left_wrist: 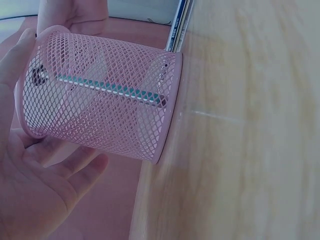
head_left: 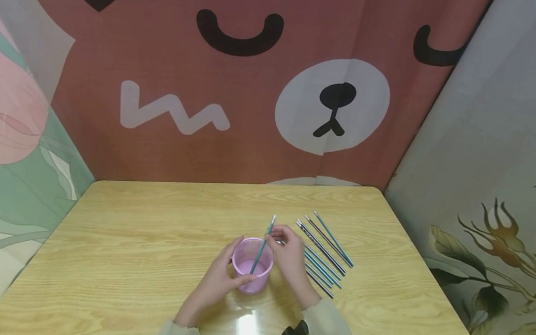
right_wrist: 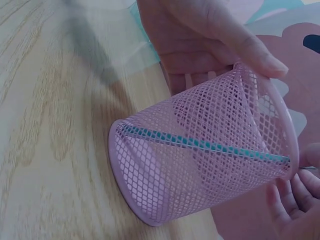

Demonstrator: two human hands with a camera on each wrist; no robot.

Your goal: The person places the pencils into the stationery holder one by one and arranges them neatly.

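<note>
A pink mesh pencil cup (head_left: 254, 287) stands upright on the table. My left hand (head_left: 218, 281) holds it at the rim, thumb on the near side and fingers around the left side. Between the thumb and fingers of my right hand (head_left: 292, 255) is a teal pencil (head_left: 260, 252), pinched on its upper part. The pencil slants inside the cup, white end up; through the mesh in the right wrist view, the teal pencil (right_wrist: 200, 143) reaches down close to the cup's base. Several teal and dark pencils (head_left: 321, 248) lie side by side to the right of the cup.
The wooden table (head_left: 127, 240) meets a brown curtain (head_left: 166, 155) with a bear's face at its back edge. Patterned cloth (head_left: 472, 176) hangs along the right side. Black devices sit at both wrists, one at the right wrist (head_left: 294, 334).
</note>
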